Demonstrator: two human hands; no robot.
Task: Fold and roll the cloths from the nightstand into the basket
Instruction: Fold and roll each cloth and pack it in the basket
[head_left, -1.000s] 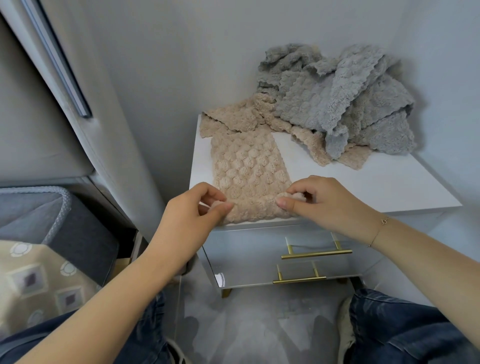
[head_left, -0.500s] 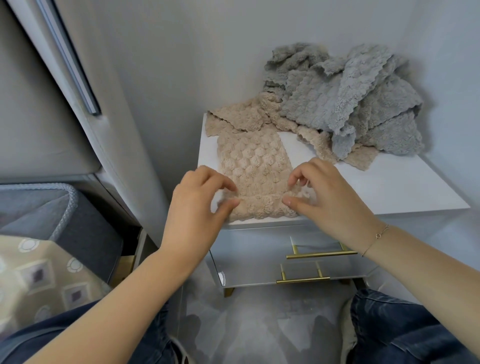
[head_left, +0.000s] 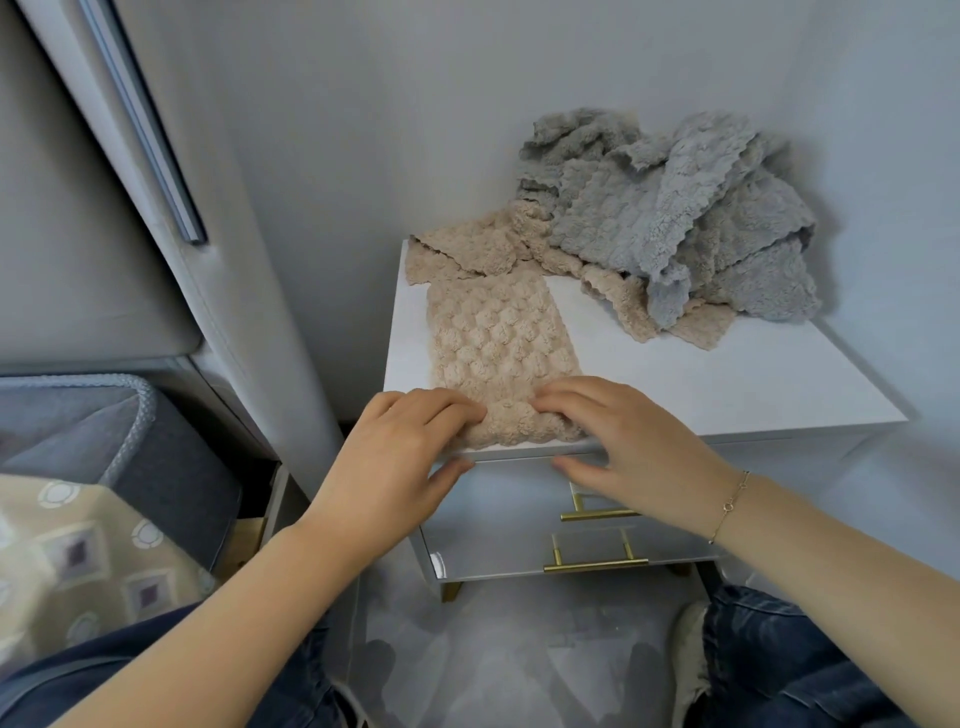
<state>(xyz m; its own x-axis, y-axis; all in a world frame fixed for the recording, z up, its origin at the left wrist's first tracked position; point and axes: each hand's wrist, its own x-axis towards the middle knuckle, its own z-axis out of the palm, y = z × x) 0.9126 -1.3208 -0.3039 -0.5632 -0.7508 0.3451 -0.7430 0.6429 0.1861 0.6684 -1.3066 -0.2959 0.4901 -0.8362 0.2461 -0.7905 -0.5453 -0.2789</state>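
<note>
The white nightstand (head_left: 727, 384) stands in a corner, walls close at its back and right edges, a padded headboard panel (head_left: 156, 291) well off its left edge. Its right front part lies bare; the front edge is free above two drawers with two brass handles (head_left: 595, 564).

A folded beige cloth (head_left: 498, 343) lies as a long strip along the left part of the top, running from the back toward the front edge, where its near end is curled into a small roll right at the edge. The left hand (head_left: 395, 462) rests on the left part of that roll, fingers (head_left: 457, 410) bent over its top, thumb spread below the edge in front of the drawer. The right hand (head_left: 623, 441) mirrors it on the right part — fingers laid over the roll, thumb out below. Both press the roll rather than clasp it; neither is closed round it.

At the back right corner sits a loose heap: grey cloths (head_left: 675, 218) on top, beige cloths (head_left: 467, 249) beneath and to the left — how many of each I cannot tell. One dark grey basket (head_left: 140, 415) with a rope rim stands at the lower left, well apart from the nightstand.
</note>
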